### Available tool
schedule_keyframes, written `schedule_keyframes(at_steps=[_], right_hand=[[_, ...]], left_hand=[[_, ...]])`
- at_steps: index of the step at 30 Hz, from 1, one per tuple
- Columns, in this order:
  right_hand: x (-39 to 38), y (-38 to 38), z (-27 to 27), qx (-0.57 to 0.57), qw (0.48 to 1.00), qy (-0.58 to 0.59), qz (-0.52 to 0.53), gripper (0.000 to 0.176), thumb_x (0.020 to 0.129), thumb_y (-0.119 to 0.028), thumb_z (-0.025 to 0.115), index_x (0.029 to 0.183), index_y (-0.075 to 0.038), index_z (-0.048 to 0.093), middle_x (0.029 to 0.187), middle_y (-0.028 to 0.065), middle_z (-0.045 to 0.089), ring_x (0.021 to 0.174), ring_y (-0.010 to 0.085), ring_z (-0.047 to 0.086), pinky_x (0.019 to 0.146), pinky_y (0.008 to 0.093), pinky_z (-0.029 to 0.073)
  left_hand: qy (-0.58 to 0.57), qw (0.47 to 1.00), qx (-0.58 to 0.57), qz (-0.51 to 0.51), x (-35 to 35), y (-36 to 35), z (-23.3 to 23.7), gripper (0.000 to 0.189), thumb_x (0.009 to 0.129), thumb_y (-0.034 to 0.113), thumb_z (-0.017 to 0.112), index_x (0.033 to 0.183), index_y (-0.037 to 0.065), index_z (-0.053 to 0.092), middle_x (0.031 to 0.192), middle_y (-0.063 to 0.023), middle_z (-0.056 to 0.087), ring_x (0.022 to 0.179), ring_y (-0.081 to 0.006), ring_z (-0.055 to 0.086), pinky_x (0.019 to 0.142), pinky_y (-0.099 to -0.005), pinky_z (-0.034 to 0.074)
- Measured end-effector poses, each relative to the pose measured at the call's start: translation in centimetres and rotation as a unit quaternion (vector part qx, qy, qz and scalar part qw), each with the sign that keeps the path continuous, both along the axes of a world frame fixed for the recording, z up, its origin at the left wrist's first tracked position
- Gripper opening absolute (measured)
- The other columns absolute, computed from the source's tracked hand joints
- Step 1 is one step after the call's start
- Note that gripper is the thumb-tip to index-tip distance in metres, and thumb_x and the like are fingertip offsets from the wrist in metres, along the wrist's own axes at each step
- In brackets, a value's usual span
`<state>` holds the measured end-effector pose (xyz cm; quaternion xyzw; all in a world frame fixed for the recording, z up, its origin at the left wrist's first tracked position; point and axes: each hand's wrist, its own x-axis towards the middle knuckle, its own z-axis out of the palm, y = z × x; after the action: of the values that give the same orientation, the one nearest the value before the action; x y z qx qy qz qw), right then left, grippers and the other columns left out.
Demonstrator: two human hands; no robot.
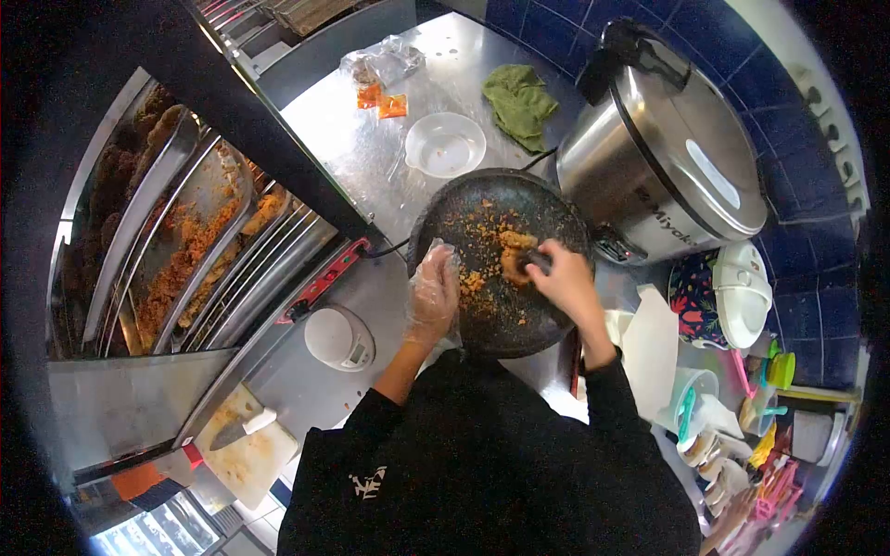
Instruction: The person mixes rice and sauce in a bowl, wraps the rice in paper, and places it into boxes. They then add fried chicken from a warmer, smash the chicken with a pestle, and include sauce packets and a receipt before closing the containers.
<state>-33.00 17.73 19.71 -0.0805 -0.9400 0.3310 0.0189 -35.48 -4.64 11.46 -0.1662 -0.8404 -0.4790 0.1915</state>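
A round dark stone mortar [436, 324] lies in front of me, with orange-brown crumbs [477, 278] scattered over its surface. My right hand [567, 283] grips a dark stone pestle [533, 263], pressed against a piece of fried food [514, 250] right of the mortar's middle. In a clear plastic glove, my left hand [434, 295] is at the mortar's left edge; its fingers point up and whether they hold anything is not clear. A white bowl [445, 145] sits just beyond the mortar.
A large steel rice cooker [640, 157] stands at the right, near a green cloth [519, 104]. Orange sachets [393, 106] lie beyond the bowl. To the left are a heated food cabinet [209, 250], a white scale [338, 339] and a cutting board [248, 454] with a knife [232, 434].
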Motion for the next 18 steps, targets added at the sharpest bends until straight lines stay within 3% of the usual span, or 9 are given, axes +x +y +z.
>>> schedule_keyframes(at_steps=[2,6,9,10,11,13,18], right_hand=[[-0.6,0.0,0.4,0.029,0.998,-0.060,0.008,0.039,0.074,-0.026,0.068,0.105,-0.005,0.057,0.091,0.0221,0.064,0.087,0.0401,0.061,0.076,0.0438,0.048],[-0.1,-0.7,4.7,-0.032,0.997,0.058,-0.027,0.036,0.075,-0.027,0.066,0.100,-0.003,0.058,0.086,0.0228,0.064,0.082,0.0401,0.061,0.072,0.0446,0.049],[-3.4,-0.5,-0.7,0.067,0.998,-0.005,-0.007,0.035,0.073,-0.026,0.067,0.097,-0.001,0.058,0.083,0.0230,0.064,0.082,0.0396,0.061,0.072,0.0439,0.049],[-4.1,0.4,0.3,0.028,0.999,0.015,0.022,0.035,0.073,-0.026,0.067,0.096,-0.001,0.058,0.083,0.0235,0.063,0.081,0.0403,0.061,0.073,0.0435,0.048],[-5.1,1.1,1.4,0.038,0.998,-0.004,0.054,0.034,0.073,-0.026,0.067,0.095,-0.001,0.059,0.084,0.0238,0.063,0.082,0.0404,0.060,0.074,0.0441,0.048],[-4.5,0.6,3.3,0.018,1.000,0.011,0.013,0.035,0.072,-0.026,0.066,0.096,-0.001,0.059,0.086,0.0243,0.063,0.084,0.0403,0.060,0.075,0.0445,0.048],[-4.6,0.9,0.5,0.034,0.999,-0.007,0.032,0.036,0.072,-0.026,0.066,0.098,-0.002,0.060,0.087,0.0248,0.063,0.086,0.0402,0.060,0.077,0.0441,0.047]], left_hand=[[-0.017,0.999,0.042,-0.008,0.1,0.3,0.6,0.024,0.091,0.009,0.050,0.112,-0.002,0.049,0.110,-0.0223,0.057,0.102,-0.0349,0.058,0.088,-0.0388,0.046],[-0.006,0.999,0.038,-0.008,0.0,-0.1,0.2,0.023,0.090,0.007,0.050,0.111,-0.002,0.049,0.110,-0.0234,0.056,0.105,-0.0370,0.055,0.091,-0.0404,0.042],[-0.055,0.998,0.043,-0.013,0.3,0.0,0.6,0.023,0.090,0.005,0.049,0.111,-0.003,0.049,0.111,-0.0235,0.056,0.107,-0.0376,0.054,0.093,-0.0414,0.041],[-0.007,1.000,-0.008,-0.009,0.3,-0.1,1.2,0.023,0.090,0.004,0.047,0.112,-0.003,0.048,0.112,-0.0233,0.055,0.109,-0.0385,0.053,0.094,-0.0416,0.040],[-0.024,0.999,0.028,-0.013,0.2,0.1,1.2,0.023,0.090,0.004,0.047,0.112,-0.003,0.048,0.112,-0.0231,0.055,0.110,-0.0384,0.052,0.095,-0.0417,0.040],[-0.070,0.993,0.092,-0.027,0.5,-0.2,0.8,0.024,0.090,0.002,0.046,0.113,-0.003,0.048,0.113,-0.0228,0.054,0.111,-0.0382,0.052,0.095,-0.0419,0.039],[-0.058,0.993,0.104,-0.027,0.7,-0.1,-0.2,0.026,0.090,0.001,0.046,0.115,-0.003,0.045,0.115,-0.0219,0.054,0.112,-0.0347,0.052,0.097,-0.0400,0.038]])
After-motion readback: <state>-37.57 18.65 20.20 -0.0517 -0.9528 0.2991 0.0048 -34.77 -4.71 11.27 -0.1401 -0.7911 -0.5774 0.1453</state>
